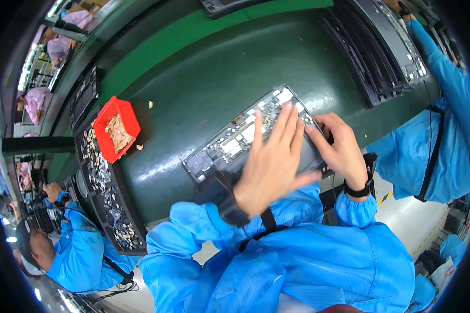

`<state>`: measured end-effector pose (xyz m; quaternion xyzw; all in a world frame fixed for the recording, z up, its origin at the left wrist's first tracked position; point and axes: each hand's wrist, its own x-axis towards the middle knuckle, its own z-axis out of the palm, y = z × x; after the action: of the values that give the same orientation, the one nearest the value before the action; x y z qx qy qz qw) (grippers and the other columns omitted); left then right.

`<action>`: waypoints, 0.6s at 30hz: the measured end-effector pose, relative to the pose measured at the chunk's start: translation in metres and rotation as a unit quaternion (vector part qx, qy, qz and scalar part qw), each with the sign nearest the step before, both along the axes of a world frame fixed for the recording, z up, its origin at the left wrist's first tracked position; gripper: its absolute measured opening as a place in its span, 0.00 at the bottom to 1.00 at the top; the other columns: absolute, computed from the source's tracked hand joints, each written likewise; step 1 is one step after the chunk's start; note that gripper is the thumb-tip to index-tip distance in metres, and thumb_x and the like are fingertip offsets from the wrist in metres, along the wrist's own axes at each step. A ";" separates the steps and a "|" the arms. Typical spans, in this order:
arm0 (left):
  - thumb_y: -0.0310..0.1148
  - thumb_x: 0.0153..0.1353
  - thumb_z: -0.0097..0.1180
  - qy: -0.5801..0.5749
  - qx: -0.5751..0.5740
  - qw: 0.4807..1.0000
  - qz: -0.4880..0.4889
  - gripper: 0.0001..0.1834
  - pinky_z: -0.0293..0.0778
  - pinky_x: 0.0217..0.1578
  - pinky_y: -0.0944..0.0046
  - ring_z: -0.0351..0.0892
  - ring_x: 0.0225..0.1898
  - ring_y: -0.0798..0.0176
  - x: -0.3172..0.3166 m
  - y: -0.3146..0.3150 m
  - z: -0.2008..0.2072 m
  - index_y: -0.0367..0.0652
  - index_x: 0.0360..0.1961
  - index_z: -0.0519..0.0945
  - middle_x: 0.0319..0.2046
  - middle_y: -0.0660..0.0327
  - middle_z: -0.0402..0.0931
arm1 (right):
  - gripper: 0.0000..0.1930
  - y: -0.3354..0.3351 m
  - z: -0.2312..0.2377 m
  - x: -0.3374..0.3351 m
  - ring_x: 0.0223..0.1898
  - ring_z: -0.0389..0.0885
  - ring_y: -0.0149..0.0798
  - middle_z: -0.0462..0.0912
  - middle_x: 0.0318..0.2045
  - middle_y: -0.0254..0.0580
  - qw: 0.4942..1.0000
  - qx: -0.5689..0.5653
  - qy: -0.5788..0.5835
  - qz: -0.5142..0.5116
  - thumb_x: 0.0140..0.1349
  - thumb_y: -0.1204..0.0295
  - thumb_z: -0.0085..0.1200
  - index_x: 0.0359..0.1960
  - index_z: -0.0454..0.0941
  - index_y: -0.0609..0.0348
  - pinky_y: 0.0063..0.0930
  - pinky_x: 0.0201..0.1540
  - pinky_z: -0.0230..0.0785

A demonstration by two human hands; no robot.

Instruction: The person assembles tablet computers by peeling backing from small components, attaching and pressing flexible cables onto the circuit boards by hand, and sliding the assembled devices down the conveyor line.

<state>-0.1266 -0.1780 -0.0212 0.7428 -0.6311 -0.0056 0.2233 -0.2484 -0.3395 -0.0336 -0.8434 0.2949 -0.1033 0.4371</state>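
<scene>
An opened laptop base (230, 141) lies at an angle on the green table, its circuit board and white-labelled parts facing up. My left hand (271, 156) is spread flat over the middle of it, fingers stretched toward its far edge. Slight blur softens this hand, and it covers part of the board. At the base's right edge, my right hand (344, 151) is curled, with thumb and bent fingers closed at the rim. What lies under its fingertips is partly hidden. Black bands circle both my wrists.
A red bin (132, 116) of tan scraps stands at left, beside a black tray (112, 193) of small loose pieces. Black laptop casings (363, 52) are stacked at far right. Co-workers in blue sit at left (81, 245) and right (415, 151).
</scene>
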 end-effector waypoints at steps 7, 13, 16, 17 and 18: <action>0.38 0.60 0.69 -0.024 0.052 0.998 0.003 0.47 0.59 0.78 0.43 0.58 0.78 0.32 -0.020 0.037 -0.012 0.21 0.73 0.64 0.74 0.29 0.60 | 0.17 0.016 -0.006 -0.011 0.43 0.87 0.35 0.86 0.44 0.40 0.984 0.159 -0.068 0.051 0.75 0.67 0.59 0.59 0.76 0.63 0.31 0.39 0.77; 0.39 0.66 0.68 0.241 -0.039 0.969 -0.049 0.41 0.57 0.76 0.35 0.64 0.77 0.42 0.006 0.061 0.024 0.37 0.76 0.66 0.72 0.40 0.67 | 0.19 -0.001 -0.002 0.039 0.34 0.86 0.28 0.86 0.44 0.37 0.917 0.350 -0.182 -0.059 0.76 0.71 0.56 0.66 0.71 0.57 0.24 0.23 0.75; 0.42 0.66 0.69 0.186 -0.111 0.976 0.008 0.41 0.53 0.76 0.31 0.65 0.77 0.44 0.010 0.100 0.032 0.42 0.76 0.68 0.72 0.47 0.70 | 0.20 -0.046 0.021 0.113 0.40 0.87 0.32 0.85 0.45 0.37 0.924 0.334 -0.181 0.027 0.77 0.68 0.57 0.66 0.72 0.56 0.29 0.36 0.82; 0.43 0.66 0.69 0.203 -0.121 0.970 0.058 0.38 0.51 0.76 0.29 0.67 0.76 0.45 0.010 0.109 0.022 0.44 0.75 0.71 0.72 0.52 0.72 | 0.20 -0.057 0.024 0.150 0.43 0.86 0.34 0.85 0.45 0.37 0.931 0.315 -0.180 0.027 0.77 0.66 0.57 0.66 0.73 0.57 0.31 0.41 0.82; 0.43 0.66 0.69 0.194 -0.124 0.972 0.049 0.38 0.51 0.76 0.29 0.67 0.76 0.45 0.009 0.116 0.009 0.44 0.75 0.71 0.72 0.52 0.72 | 0.20 -0.064 0.023 0.190 0.46 0.86 0.35 0.85 0.45 0.38 0.938 0.295 -0.180 0.026 0.77 0.65 0.57 0.66 0.73 0.57 0.33 0.46 0.83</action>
<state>-0.1177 -0.0620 -0.0118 0.7239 -0.5344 -0.0607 0.4321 -0.0588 -0.4033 -0.0109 -0.6513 0.2068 -0.1508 0.7143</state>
